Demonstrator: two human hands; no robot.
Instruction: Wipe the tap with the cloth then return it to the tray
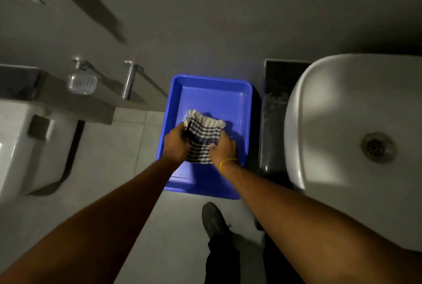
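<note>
A blue plastic tray stands on the floor between a toilet and a washbasin. Over its middle is a folded checked cloth, white with dark stripes. My left hand grips the cloth's left edge. My right hand, with a yellow band at the wrist, holds the cloth's lower right corner. Whether the cloth rests on the tray bottom I cannot tell. A metal tap sticks out of the wall to the left of the tray.
A white washbasin with a drain fills the right side, on a dark counter. A toilet cistern is at the left under a ledge with a clear soap dish. My dark shoe stands below the tray.
</note>
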